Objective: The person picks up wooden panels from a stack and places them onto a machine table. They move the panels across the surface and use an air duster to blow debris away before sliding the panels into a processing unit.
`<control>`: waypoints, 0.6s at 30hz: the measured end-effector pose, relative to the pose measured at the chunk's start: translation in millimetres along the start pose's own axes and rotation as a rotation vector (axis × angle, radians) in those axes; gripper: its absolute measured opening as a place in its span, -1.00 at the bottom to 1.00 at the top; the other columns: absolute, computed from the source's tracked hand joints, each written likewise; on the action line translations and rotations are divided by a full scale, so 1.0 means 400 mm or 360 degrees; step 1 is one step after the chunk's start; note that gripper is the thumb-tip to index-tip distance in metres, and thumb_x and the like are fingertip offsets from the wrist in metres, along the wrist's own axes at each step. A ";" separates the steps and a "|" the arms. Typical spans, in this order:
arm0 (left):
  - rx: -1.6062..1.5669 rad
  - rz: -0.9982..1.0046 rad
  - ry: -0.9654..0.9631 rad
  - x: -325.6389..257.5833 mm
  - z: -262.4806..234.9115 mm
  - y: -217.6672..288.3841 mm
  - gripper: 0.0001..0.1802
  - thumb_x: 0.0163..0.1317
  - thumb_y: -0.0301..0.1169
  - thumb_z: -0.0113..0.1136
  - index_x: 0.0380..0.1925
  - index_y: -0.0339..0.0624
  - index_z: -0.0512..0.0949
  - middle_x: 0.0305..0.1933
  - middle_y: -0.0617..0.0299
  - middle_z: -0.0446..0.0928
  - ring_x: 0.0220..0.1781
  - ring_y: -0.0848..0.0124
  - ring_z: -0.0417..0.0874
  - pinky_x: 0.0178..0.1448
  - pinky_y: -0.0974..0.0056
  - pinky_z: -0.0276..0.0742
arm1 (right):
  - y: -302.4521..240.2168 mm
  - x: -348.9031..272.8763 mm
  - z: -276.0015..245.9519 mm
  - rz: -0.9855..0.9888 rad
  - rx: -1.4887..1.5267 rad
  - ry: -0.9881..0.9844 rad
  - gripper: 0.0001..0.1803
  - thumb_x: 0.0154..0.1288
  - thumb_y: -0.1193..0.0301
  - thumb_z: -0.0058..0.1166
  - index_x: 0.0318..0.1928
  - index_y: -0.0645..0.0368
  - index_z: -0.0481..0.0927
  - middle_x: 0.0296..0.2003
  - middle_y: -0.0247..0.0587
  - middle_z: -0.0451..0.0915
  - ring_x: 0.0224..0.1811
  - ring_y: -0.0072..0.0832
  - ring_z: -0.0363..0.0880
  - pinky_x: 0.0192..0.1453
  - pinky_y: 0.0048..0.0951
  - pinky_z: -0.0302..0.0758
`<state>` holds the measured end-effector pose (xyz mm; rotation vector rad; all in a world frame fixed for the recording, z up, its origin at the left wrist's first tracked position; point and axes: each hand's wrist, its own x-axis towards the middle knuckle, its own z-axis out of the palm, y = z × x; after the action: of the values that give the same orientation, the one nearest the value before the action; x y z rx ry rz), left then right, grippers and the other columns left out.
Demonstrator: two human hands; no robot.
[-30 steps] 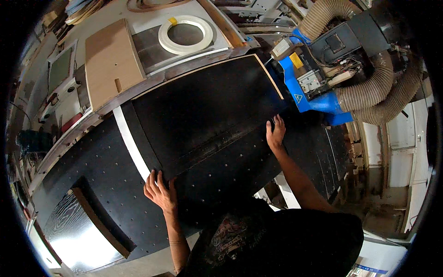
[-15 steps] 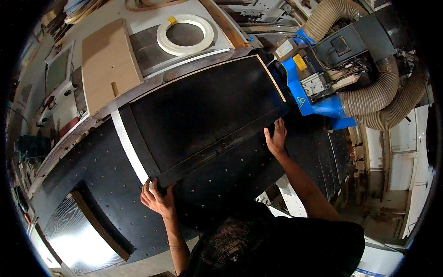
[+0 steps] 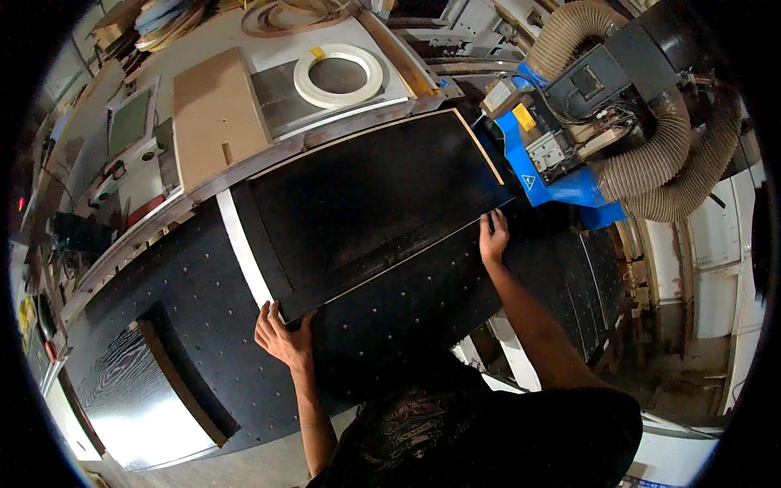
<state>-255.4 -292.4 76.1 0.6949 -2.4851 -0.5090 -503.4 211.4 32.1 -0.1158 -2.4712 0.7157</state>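
A dark rectangular panel, with pale strips along its far and right edges and a white strip down its left side, lies across a black table dotted with small holes. My left hand grips its near left corner, the thumb on the near edge and the fingers around the white strip. Toward the right end of the same edge, my right hand holds the panel with fingers bent over the rim. A thin light line runs along the near edge between my hands.
A blue and grey machine head with ribbed hoses stands right of the panel. Behind it, a bench carries a brown board and a white roll of edging. A shiny wood-grain panel lies at the left.
The panel's near edge now shows a thin light line, and its dark near border looks narrower. Both hands remain at the edge. The whole view has shifted slightly.
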 end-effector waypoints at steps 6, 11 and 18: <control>-0.0109 0.0060 0.0049 -0.006 0.015 -0.020 -0.03 -0.21 -0.06 0.80 0.23 -0.18 0.58 0.18 0.07 0.67 0.31 -0.01 0.59 0.44 -0.07 0.41 | -0.101 0.120 0.025 0.1522 0.1440 0.0335 -0.19 0.41 0.18 0.29 0.54 0.33 0.39 0.43 0.09 0.51 0.47 -0.04 0.49 0.53 -0.07 0.43; -0.0255 0.0166 0.0041 -0.001 0.019 -0.031 -0.08 -0.19 -0.14 0.80 0.21 -0.19 0.58 0.17 0.04 0.67 0.26 -0.04 0.61 0.36 -0.07 0.53 | -0.139 0.104 0.004 0.1382 0.1516 0.0006 -0.02 0.39 0.20 0.31 0.65 0.34 0.14 0.60 0.04 0.28 0.63 -0.09 0.28 0.66 -0.10 0.24; -0.0355 0.0105 0.0023 0.004 0.008 -0.034 -0.12 -0.14 -0.16 0.80 0.21 -0.21 0.59 0.08 0.01 0.65 0.15 -0.05 0.60 0.28 -0.05 0.54 | -0.237 -0.141 0.051 -0.0087 -0.0131 -0.0044 -0.18 0.48 0.01 0.26 0.34 0.61 0.51 0.42 0.54 0.42 0.53 0.33 0.34 0.61 0.15 0.27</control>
<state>-253.3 -303.3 67.7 0.5251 -2.3811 -0.7399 -460.5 108.2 39.1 -0.0691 -2.5204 0.5961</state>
